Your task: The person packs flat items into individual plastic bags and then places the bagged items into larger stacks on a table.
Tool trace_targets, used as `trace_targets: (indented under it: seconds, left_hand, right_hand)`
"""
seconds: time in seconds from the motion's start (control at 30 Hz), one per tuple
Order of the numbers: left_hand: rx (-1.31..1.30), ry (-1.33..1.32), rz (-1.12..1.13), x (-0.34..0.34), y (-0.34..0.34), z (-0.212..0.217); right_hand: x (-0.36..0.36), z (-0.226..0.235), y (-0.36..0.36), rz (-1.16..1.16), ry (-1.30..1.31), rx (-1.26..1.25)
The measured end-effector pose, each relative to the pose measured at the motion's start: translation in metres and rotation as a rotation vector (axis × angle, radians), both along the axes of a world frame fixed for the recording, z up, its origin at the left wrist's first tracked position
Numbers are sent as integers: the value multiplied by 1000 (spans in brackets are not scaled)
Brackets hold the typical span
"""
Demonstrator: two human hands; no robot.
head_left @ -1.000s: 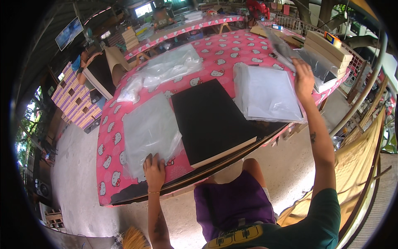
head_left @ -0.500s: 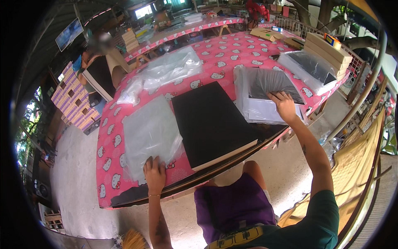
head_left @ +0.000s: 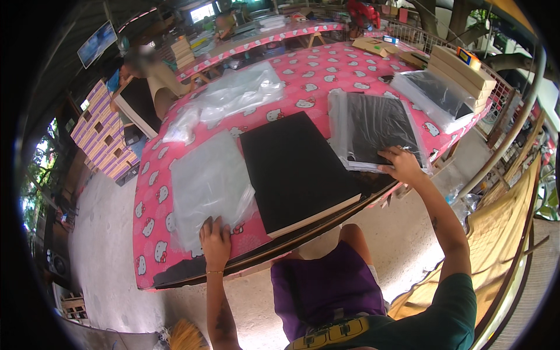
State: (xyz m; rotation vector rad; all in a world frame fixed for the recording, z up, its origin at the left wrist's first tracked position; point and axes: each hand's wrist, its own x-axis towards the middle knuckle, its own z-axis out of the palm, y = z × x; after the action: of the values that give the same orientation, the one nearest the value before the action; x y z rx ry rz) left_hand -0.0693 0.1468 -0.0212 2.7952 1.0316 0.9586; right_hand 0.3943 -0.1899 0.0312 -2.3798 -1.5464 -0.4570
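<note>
My left hand [head_left: 216,242] rests palm down, fingers apart, on the near edge of a stack of clear plastic sleeves [head_left: 211,181]. Beside it lies a large flat black box [head_left: 300,172] with a pale near edge. To its right is a pile of clear plastic bags [head_left: 339,125], with a black sheet [head_left: 385,128] flat on top or inside; I cannot tell which. My right hand [head_left: 403,165] lies on the near right corner of that sheet, its fingers over the surface and its thumb by the near edge.
A pink patterned cloth [head_left: 318,76] covers the table. Crumpled plastic [head_left: 245,90] lies farther back. At the right are more bagged black sheets [head_left: 434,96] and stacked tan boxes [head_left: 461,73]. Another person [head_left: 140,70] stands at the left by a black panel [head_left: 140,105].
My right hand has moved nearer to me, and the black sheet now lies flat over the white area that was showing. My left hand has stayed nearly in place.
</note>
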Motion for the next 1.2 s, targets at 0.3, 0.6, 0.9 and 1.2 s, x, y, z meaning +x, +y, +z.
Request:
trace_targets:
  seconds: [0.3, 0.6, 0.9, 1.2]
  left_hand:
    - [-60, -92, -42, -3, 10, 1]
    - [-105, -364, -7, 8, 26, 42]
    - [-533, -406, -600, 64, -146, 114]
    - [-690, -638, -333, 69, -157, 68]
  right_hand:
    - [-11, -2, -4, 4, 48, 36]
    - [-110, 48, 44, 363, 700, 310]
    - [-260, 3, 104, 681, 2067, 39]
    - [-272, -6, 104, 547, 1785, 596]
